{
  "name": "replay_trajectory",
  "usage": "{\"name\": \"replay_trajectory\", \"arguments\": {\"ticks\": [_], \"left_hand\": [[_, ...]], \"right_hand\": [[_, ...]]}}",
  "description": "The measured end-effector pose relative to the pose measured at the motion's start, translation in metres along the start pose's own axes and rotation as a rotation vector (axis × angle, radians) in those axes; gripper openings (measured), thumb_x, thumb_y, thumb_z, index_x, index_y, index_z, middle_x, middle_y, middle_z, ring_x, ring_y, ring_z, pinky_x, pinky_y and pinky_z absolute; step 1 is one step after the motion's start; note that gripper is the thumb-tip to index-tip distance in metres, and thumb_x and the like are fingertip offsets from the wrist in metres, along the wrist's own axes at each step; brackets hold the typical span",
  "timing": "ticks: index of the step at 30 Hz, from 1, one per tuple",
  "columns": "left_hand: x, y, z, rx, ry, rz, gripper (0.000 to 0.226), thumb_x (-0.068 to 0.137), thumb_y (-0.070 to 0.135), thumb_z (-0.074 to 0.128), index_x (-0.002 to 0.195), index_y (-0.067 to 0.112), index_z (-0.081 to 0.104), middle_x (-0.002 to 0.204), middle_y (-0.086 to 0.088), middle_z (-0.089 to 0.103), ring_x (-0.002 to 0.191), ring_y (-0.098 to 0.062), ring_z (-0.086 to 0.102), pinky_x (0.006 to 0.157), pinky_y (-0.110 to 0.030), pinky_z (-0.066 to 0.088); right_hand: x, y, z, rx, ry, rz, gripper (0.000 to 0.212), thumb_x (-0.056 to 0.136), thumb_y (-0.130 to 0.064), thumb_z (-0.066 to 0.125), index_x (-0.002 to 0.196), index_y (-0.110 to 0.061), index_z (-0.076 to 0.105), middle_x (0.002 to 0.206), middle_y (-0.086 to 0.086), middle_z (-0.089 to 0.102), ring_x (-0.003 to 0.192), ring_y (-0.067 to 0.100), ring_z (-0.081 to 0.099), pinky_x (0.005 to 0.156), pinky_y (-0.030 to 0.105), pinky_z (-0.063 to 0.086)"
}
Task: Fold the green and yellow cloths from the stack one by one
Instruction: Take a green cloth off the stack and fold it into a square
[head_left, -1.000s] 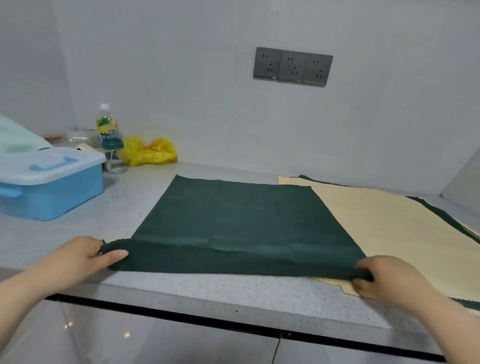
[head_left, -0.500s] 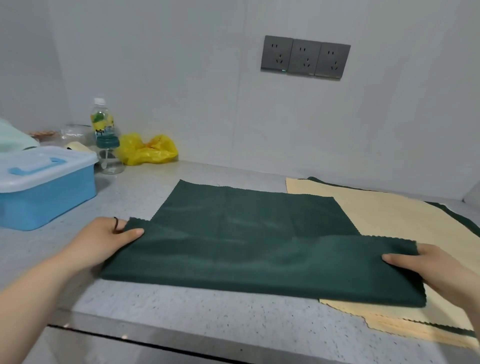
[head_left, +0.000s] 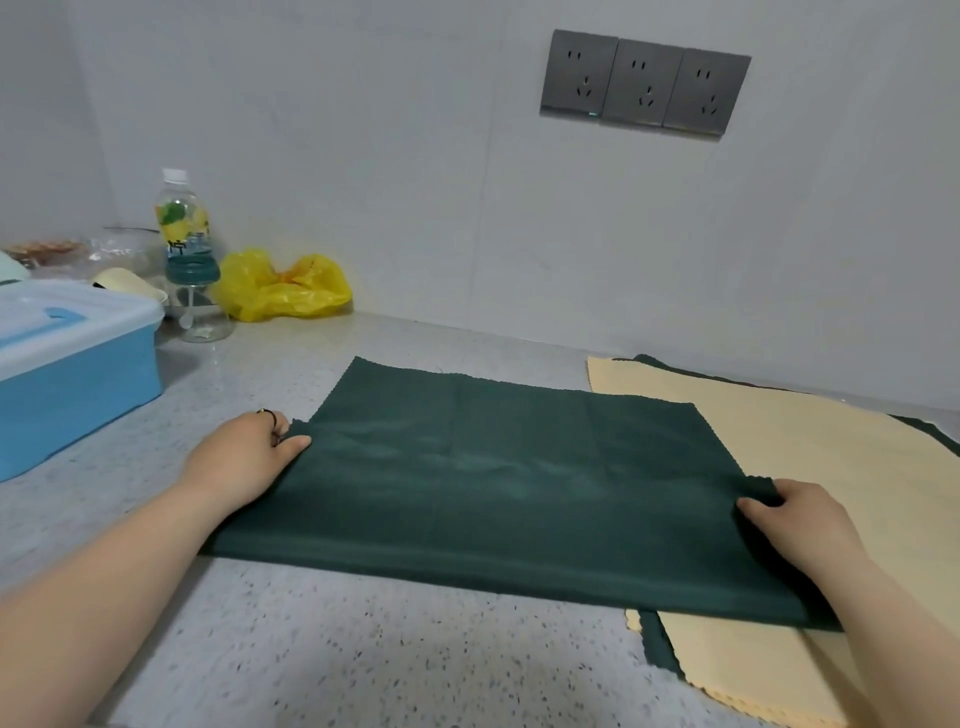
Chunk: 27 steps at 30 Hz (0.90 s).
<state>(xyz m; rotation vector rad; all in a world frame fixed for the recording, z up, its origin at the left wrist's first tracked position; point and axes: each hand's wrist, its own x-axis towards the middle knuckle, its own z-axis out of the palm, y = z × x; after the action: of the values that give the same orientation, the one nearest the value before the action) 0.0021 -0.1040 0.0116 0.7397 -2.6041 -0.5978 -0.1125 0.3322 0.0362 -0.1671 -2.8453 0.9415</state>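
Pinching the turned-over edge of the green cloth (head_left: 498, 483) at both ends, left hand (head_left: 244, 457) at 9 o'clock, right hand (head_left: 800, 525) at 3, long axis lying 9-to-3 on the countertop (head_left: 363, 649), far hem just ahead toward 12, right end overlapping the yellow cloth (head_left: 805, 447).

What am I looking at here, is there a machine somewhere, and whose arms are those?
No machine shows here: these are a person's two bare arms, seen from a camera worn on their head that looks forward and down. It is the only view. On the speckled counter lies a dark green cloth, doubled over on itself, with its fold nearest the camera. The left hand and the right hand each pinch an end of the upper layer's edge. Its right end overlaps a stack with a yellow cloth on top and green edges showing beneath. To the left stand a blue lidded box, a drinks bottle and a yellow plastic bag.
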Motion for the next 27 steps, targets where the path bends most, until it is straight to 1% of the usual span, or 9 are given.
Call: {"name": "replay_trajectory", "arguments": {"ticks": [8,12,17,19,20,22,23,25,27], "left_hand": [[0.014,0.002,0.007,0.172,-0.021,0.009,0.040,0.091,0.039,0.049,0.061,0.016,0.034,0.061,0.000,0.048,0.062,-0.021,0.044,0.049,-0.028,0.024],[0.017,0.005,0.008,0.246,-0.026,-0.003,0.040,0.091,0.043,0.047,0.063,0.017,0.036,0.063,0.003,0.049,0.067,-0.022,0.045,0.059,-0.030,0.025],[0.020,0.007,0.009,0.261,-0.036,-0.013,0.040,0.090,0.046,0.047,0.064,0.018,0.037,0.064,0.003,0.050,0.063,-0.018,0.044,0.064,-0.029,0.026],[0.018,0.010,0.005,0.224,-0.015,-0.022,0.034,0.090,0.048,0.047,0.072,0.019,0.045,0.075,0.001,0.059,0.072,-0.021,0.051,0.069,-0.029,0.029],[0.016,0.013,0.002,0.226,0.009,-0.018,0.031,0.091,0.048,0.045,0.082,0.018,0.050,0.086,-0.002,0.063,0.083,-0.024,0.056,0.073,-0.030,0.031],[0.007,0.023,-0.005,0.247,0.050,0.013,0.036,0.094,0.043,0.039,0.109,0.015,0.055,0.112,-0.006,0.062,0.104,-0.027,0.055,0.084,-0.034,0.035],[0.000,0.031,-0.007,0.222,0.060,0.048,0.038,0.095,0.039,0.038,0.119,0.015,0.054,0.122,-0.006,0.058,0.112,-0.026,0.052,0.090,-0.034,0.035],[-0.021,0.051,-0.007,0.136,0.034,0.183,0.039,0.096,0.034,0.037,0.129,0.018,0.049,0.136,-0.001,0.048,0.124,-0.022,0.044,0.100,-0.029,0.030],[-0.050,0.074,0.000,0.106,-0.055,0.356,0.042,0.097,0.036,0.034,0.137,0.025,0.040,0.146,0.006,0.035,0.134,-0.013,0.032,0.107,-0.022,0.018]], "right_hand": [[0.012,0.003,0.011,-0.055,0.024,-0.021,0.030,0.086,-0.012,0.055,0.057,-0.011,0.049,0.059,0.006,0.053,0.058,0.017,0.046,0.048,0.027,0.028],[0.016,0.002,0.012,-0.089,0.032,-0.016,0.033,0.087,-0.015,0.056,0.056,-0.010,0.045,0.059,0.006,0.050,0.057,0.017,0.045,0.048,0.027,0.027],[0.016,0.002,0.014,-0.135,0.023,-0.009,0.030,0.087,-0.018,0.055,0.059,-0.014,0.045,0.062,0.003,0.051,0.062,0.022,0.046,0.049,0.026,0.029],[0.016,0.001,0.014,-0.151,0.012,-0.004,0.030,0.088,-0.020,0.054,0.061,-0.016,0.044,0.065,0.003,0.052,0.066,0.025,0.047,0.050,0.027,0.030],[0.016,0.002,0.015,-0.171,0.006,-0.001,0.029,0.089,-0.021,0.053,0.062,-0.016,0.043,0.068,0.005,0.053,0.069,0.026,0.048,0.051,0.028,0.031],[0.014,0.000,0.015,-0.192,-0.004,-0.012,0.023,0.090,-0.023,0.052,0.070,-0.014,0.046,0.084,0.012,0.060,0.078,0.029,0.050,0.058,0.032,0.034],[0.012,-0.002,0.014,-0.176,0.004,-0.012,0.016,0.090,-0.023,0.053,0.081,-0.010,0.051,0.095,0.016,0.062,0.084,0.031,0.051,0.063,0.033,0.035],[0.009,-0.004,0.014,-0.137,0.054,-0.012,0.032,0.089,-0.022,0.054,0.115,-0.004,0.051,0.117,0.020,0.056,0.104,0.036,0.051,0.075,0.036,0.038],[0.000,-0.011,0.013,-0.190,0.170,-0.088,0.042,0.089,-0.019,0.055,0.127,-0.001,0.047,0.128,0.022,0.049,0.117,0.039,0.043,0.090,0.041,0.035]]}}
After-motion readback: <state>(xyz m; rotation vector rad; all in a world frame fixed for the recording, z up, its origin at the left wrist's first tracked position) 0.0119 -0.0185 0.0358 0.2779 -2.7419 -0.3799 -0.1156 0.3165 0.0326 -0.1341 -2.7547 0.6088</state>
